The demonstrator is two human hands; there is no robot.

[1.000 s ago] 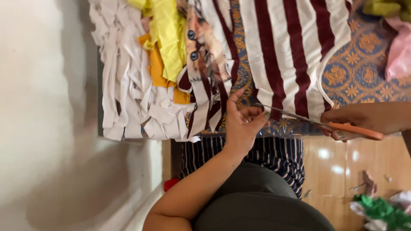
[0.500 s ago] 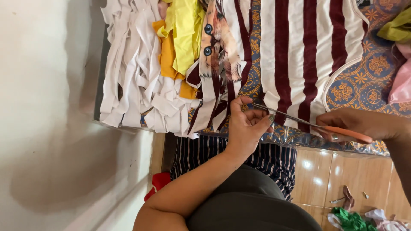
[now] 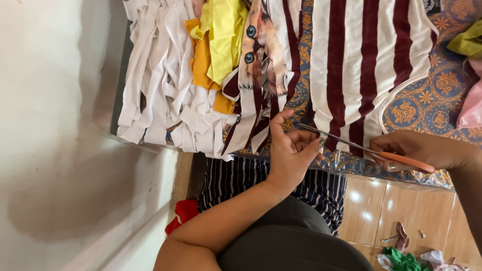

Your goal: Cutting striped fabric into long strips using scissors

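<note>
Since half a second ago the view has slid a little, so the striped cloth and the heap of strips sit slightly further right and lower, while both hands keep nearly the same pose. Scissors (image 3: 374,150) with orange handles lie across the near edge of the maroon-and-cream striped cloth (image 3: 361,65), their thin blades pointing toward the left hand (image 3: 291,150). That hand pinches the cloth's edge at the blade tips, thumb raised and fingers curled narrowly around the fabric. The right hand (image 3: 427,150) is closed around the orange handles, fingers through or over them; how far the blades are parted cannot be told. The striped cloth is spread flat on a table covered with a blue patterned tablecloth (image 3: 427,105) bearing orange medallions, under a clear plastic sheet that hangs over the table edge. Just beside the left hand, a pile of cut strips (image 3: 165,100) hangs over the table: mostly white, with orange and yellow pieces (image 3: 221,45) on top and a piece printed with a cat's face (image 3: 256,50) next to them. A dark label sits at the top corner of the striped cloth. Below the table, a dark pinstriped garment (image 3: 241,180) covers the person's lap, a red scrap (image 3: 183,213) lies by the wall, and green and white scraps (image 3: 406,261) lie on the tiled floor.
</note>
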